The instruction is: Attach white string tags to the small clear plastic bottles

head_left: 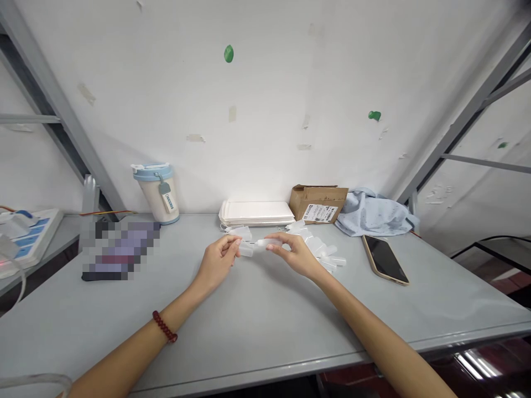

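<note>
My right hand is closed around a small translucent squeeze bottle, held on its side above the table. A thin needle-like tip on the bottle points left, toward my left hand. The left thumb and forefinger are pinched together close to that tip; whatever they hold is too small and hidden to name. Just behind and below the left fingertips lie a few similar clear bottles. Beside and behind my right hand spreads a pile of more such bottles.
At the back stand a stack of white packets, a brown cardboard box and a crumpled light-blue cloth. A phone lies right. Left are a blue-lidded cup, a blurred dark item and a power strip.
</note>
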A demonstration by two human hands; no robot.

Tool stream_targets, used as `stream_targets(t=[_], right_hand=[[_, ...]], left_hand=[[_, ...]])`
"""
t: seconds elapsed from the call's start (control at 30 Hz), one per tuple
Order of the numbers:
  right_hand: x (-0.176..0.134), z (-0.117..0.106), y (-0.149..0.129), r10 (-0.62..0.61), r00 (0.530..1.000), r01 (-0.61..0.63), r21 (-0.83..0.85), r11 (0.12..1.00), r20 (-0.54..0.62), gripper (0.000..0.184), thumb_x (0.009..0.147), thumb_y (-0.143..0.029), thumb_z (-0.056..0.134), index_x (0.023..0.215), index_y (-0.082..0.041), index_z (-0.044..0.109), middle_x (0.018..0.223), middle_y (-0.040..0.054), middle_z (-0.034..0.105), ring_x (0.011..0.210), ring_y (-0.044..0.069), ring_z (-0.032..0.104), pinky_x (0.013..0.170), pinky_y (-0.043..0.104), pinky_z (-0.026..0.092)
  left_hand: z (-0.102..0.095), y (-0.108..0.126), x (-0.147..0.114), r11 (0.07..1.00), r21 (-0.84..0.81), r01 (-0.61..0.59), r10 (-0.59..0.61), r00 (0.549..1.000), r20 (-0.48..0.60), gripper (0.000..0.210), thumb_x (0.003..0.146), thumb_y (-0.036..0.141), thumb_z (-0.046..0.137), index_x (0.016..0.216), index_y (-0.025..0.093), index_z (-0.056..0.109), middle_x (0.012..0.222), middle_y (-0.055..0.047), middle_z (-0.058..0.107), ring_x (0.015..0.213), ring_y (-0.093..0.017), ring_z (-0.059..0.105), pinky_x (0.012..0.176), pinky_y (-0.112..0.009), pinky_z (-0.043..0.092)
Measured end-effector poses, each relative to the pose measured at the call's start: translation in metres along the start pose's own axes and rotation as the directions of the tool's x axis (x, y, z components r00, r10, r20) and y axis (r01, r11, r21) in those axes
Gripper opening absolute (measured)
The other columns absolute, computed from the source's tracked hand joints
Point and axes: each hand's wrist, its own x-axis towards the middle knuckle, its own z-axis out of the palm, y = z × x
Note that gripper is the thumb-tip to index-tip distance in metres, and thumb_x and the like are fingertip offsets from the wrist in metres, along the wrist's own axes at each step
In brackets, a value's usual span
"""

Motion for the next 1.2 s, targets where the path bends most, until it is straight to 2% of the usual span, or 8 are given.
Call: stream_targets(t=[0.13, 0.47, 0.77, 1.2], right_hand=[[0.0004, 0.0008, -0.0005, 0.000, 1.000, 0.000, 0.007, 1.000, -0.002, 0.021, 0.083, -0.030, 0.054, 0.098, -0.022, 0.066, 0.097, 0.0028, 0.069, 0.089, 0.018, 0.061, 0.079, 0.032, 0.044], [0.0004, 0.0053, 0.0034, -0.010, 1.000, 0.010, -0.007, 1.000, -0.012, 0.022, 0.083, -0.031, 0.055, 0.098, -0.021, 0.066, 0.094, 0.0036, 0.070, 0.084, 0.018, 0.061, 0.072, 0.030, 0.044], [0.0005, 0.0074, 0.0051, 0.011, 1.000, -0.011, -0.001, 1.000, -0.008, 0.022, 0.082, -0.029, 0.055, 0.099, -0.020, 0.066, 0.095, 0.0043, 0.069, 0.086, 0.018, 0.061, 0.075, 0.030, 0.044], [0.0012, 0.0064, 0.0055, 0.024, 1.000, -0.024, 0.049, 0.999, -0.003, 0.021, 0.082, -0.029, 0.055, 0.098, -0.020, 0.066, 0.096, 0.0043, 0.069, 0.088, 0.019, 0.061, 0.078, 0.032, 0.044]], left_hand=[[0.0004, 0.0018, -0.0006, 1.000, -0.001, -0.016, 0.016, 0.999, 0.030, 0.029, 0.079, 0.044, 0.050, 0.079, 0.017, 0.059, 0.061, 0.003, 0.051, 0.048, -0.009, 0.041, 0.046, -0.021, 0.033], [0.0000, 0.0030, -0.0016, 1.000, -0.017, -0.003, 0.004, 0.998, 0.062, 0.030, 0.074, 0.046, 0.054, 0.079, 0.018, 0.060, 0.061, 0.002, 0.052, 0.048, -0.011, 0.042, 0.047, -0.023, 0.033], [-0.0004, 0.0058, -0.0020, 0.996, -0.090, 0.018, -0.009, 0.995, 0.099, 0.025, 0.076, 0.040, 0.055, 0.079, 0.017, 0.063, 0.062, 0.002, 0.051, 0.048, -0.009, 0.041, 0.045, -0.021, 0.031], [-0.0009, 0.0072, -0.0021, 0.991, -0.121, 0.059, -0.044, 0.992, 0.120, 0.026, 0.074, 0.041, 0.056, 0.080, 0.017, 0.064, 0.060, 0.002, 0.050, 0.048, -0.009, 0.040, 0.045, -0.022, 0.031]])
